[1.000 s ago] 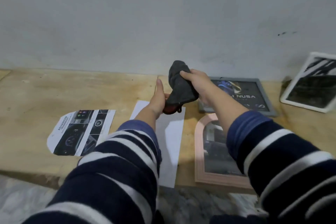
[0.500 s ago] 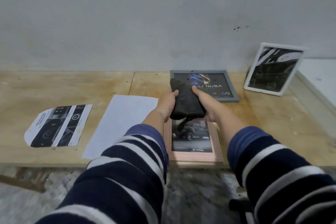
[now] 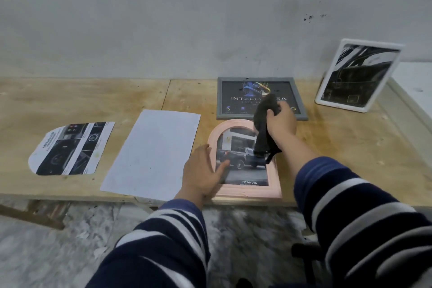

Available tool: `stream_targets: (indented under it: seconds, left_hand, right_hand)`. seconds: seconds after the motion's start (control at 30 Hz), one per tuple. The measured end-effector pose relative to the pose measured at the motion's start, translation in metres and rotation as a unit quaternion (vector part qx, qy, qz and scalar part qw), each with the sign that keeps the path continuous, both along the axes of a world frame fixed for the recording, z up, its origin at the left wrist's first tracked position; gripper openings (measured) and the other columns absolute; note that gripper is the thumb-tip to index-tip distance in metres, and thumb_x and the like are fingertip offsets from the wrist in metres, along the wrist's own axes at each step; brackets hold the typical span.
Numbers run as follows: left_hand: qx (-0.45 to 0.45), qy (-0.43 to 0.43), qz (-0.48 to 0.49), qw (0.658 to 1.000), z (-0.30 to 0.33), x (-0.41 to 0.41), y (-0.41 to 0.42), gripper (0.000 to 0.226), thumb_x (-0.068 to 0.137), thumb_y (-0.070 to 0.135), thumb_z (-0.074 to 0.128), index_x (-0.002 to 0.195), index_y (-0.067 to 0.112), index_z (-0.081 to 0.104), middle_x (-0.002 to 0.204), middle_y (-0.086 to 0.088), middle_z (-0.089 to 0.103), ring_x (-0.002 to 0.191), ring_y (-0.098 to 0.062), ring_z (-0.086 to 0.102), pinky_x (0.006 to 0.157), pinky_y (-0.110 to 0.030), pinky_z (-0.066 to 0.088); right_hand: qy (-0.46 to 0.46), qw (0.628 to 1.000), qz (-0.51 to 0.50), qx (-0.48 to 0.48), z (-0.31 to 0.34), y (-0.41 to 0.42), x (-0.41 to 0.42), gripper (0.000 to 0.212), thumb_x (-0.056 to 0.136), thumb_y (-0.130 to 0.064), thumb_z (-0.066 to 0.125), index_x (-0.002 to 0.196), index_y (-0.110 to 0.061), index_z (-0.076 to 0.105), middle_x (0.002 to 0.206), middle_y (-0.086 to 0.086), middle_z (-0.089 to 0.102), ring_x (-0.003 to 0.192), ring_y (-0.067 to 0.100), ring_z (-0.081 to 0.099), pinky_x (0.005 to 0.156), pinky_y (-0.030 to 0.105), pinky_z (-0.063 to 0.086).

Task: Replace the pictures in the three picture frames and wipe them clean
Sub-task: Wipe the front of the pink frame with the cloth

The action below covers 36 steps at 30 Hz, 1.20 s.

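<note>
A pink arched picture frame (image 3: 247,190) with a truck picture lies flat at the front edge of the wooden table (image 3: 350,147). My left hand (image 3: 202,172) lies flat on the frame's left side, fingers straight, thumb on the glass. My right hand (image 3: 281,123) grips a dark grey cloth (image 3: 264,133) that hangs down over the frame's upper right part. Behind lies a grey frame (image 3: 257,116) with a dark poster. A white frame (image 3: 357,77) leans against the wall at the back right.
A blank white sheet (image 3: 152,154) lies left of the pink frame. Further left is a cut-out arched picture (image 3: 70,148). A white ledge (image 3: 413,91) borders the table at the right. The marbled floor (image 3: 58,252) shows below the table edge.
My left hand let go of the cloth and came down flat on the pink frame. My right hand now holds the cloth alone, over the frame's upper right.
</note>
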<state>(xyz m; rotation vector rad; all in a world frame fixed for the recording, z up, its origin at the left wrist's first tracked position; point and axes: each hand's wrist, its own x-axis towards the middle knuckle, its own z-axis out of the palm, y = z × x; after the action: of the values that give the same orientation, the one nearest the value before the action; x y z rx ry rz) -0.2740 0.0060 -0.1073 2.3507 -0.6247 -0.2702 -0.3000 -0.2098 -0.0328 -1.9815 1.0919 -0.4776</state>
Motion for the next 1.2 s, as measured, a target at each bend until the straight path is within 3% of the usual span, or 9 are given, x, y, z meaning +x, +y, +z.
stream_targets:
  seconds: [0.1, 0.17, 0.23, 0.3, 0.37, 0.53, 0.73, 1.0, 1.2]
  left_hand:
    - [0.023, -0.054, -0.048, 0.997, -0.020, -0.008, 0.012, 0.073, 0.074, 0.075, 0.051, 0.124, 0.023, 0.039, 0.116, 0.003, 0.052, 0.102, -0.019, 0.051, 0.095, -0.043, 0.041]
    - [0.060, -0.072, -0.074, 0.993, -0.031, -0.010, 0.016, 0.092, 0.073, 0.084, 0.039, 0.139, 0.020, 0.028, 0.137, 0.000, 0.043, 0.125, -0.021, 0.042, 0.109, -0.045, 0.028]
    - [0.119, -0.081, -0.090, 0.985, -0.039, -0.010, 0.020, 0.113, 0.069, 0.091, 0.024, 0.151, 0.015, 0.011, 0.157, -0.003, 0.021, 0.145, -0.021, 0.017, 0.120, -0.045, 0.007]
    - [0.150, -0.092, -0.100, 0.979, -0.040, -0.010, 0.023, 0.121, 0.064, 0.094, 0.017, 0.153, 0.013, 0.002, 0.161, -0.002, 0.008, 0.148, -0.018, 0.004, 0.121, -0.042, -0.002]
    - [0.157, -0.094, -0.106, 0.977, -0.040, -0.008, 0.025, 0.125, 0.061, 0.095, 0.022, 0.153, 0.013, 0.003, 0.161, -0.002, 0.009, 0.148, -0.018, 0.005, 0.121, -0.043, 0.000]
    - [0.142, -0.129, -0.111, 0.975, -0.044, -0.006, 0.028, 0.119, 0.064, 0.087, 0.046, 0.151, 0.010, 0.018, 0.157, -0.005, 0.023, 0.146, -0.021, 0.020, 0.118, -0.047, 0.013]
    - [0.135, -0.128, -0.095, 0.978, -0.041, -0.008, 0.026, 0.125, 0.058, 0.094, 0.040, 0.151, 0.014, 0.019, 0.157, 0.000, 0.024, 0.147, -0.015, 0.016, 0.119, -0.045, 0.010]
    - [0.150, -0.122, -0.094, 0.977, -0.043, -0.008, 0.026, 0.126, 0.059, 0.096, 0.034, 0.152, 0.013, 0.016, 0.160, 0.000, 0.019, 0.148, -0.015, 0.013, 0.120, -0.045, 0.005]
    - [0.168, -0.123, -0.095, 0.973, -0.040, -0.008, 0.026, 0.127, 0.059, 0.095, 0.035, 0.153, 0.015, 0.010, 0.161, 0.003, 0.013, 0.149, -0.012, 0.006, 0.120, -0.043, 0.000]
  right_hand:
    - [0.034, 0.989, 0.060, -0.133, 0.001, 0.002, 0.015, 0.032, 0.098, -0.014, 0.046, 0.129, -0.015, 0.052, 0.126, 0.012, 0.056, 0.110, 0.032, 0.056, 0.084, 0.036, 0.045]
    - [0.078, 0.973, 0.102, -0.190, -0.007, 0.006, 0.026, 0.035, 0.097, -0.012, 0.047, 0.131, -0.017, 0.051, 0.128, 0.014, 0.049, 0.112, 0.032, 0.053, 0.086, 0.039, 0.045]
    - [0.137, 0.961, 0.161, -0.179, -0.024, 0.011, 0.032, 0.041, 0.094, -0.010, 0.049, 0.134, -0.018, 0.047, 0.131, 0.015, 0.043, 0.115, 0.033, 0.047, 0.092, 0.041, 0.044]
    - [0.217, 0.940, 0.220, -0.144, -0.043, 0.017, 0.035, 0.050, 0.092, -0.010, 0.051, 0.140, -0.021, 0.041, 0.137, 0.014, 0.041, 0.122, 0.034, 0.039, 0.099, 0.044, 0.040]
    - [0.265, 0.923, 0.232, -0.156, -0.057, 0.022, 0.035, 0.056, 0.092, -0.011, 0.049, 0.145, -0.022, 0.035, 0.142, 0.010, 0.041, 0.126, 0.033, 0.037, 0.104, 0.044, 0.037]
    - [0.244, 0.928, 0.182, -0.214, -0.064, 0.024, 0.040, 0.053, 0.091, -0.015, 0.052, 0.143, -0.014, 0.040, 0.141, 0.005, 0.042, 0.127, 0.028, 0.038, 0.102, 0.040, 0.039]
    - [0.235, 0.924, 0.181, -0.241, -0.067, 0.028, 0.051, 0.048, 0.090, -0.009, 0.054, 0.137, -0.014, 0.050, 0.131, 0.004, 0.053, 0.119, 0.026, 0.044, 0.100, 0.037, 0.040]
    - [0.191, 0.919, 0.264, -0.221, -0.075, 0.033, 0.055, 0.063, 0.084, 0.006, 0.047, 0.139, -0.025, 0.051, 0.149, -0.009, 0.042, 0.129, 0.021, 0.037, 0.111, 0.037, 0.033]
    - [0.180, 0.905, 0.337, -0.188, -0.076, 0.048, 0.055, 0.071, 0.081, 0.009, 0.039, 0.137, -0.032, 0.051, 0.147, -0.010, 0.042, 0.119, 0.025, 0.041, 0.108, 0.030, 0.032]
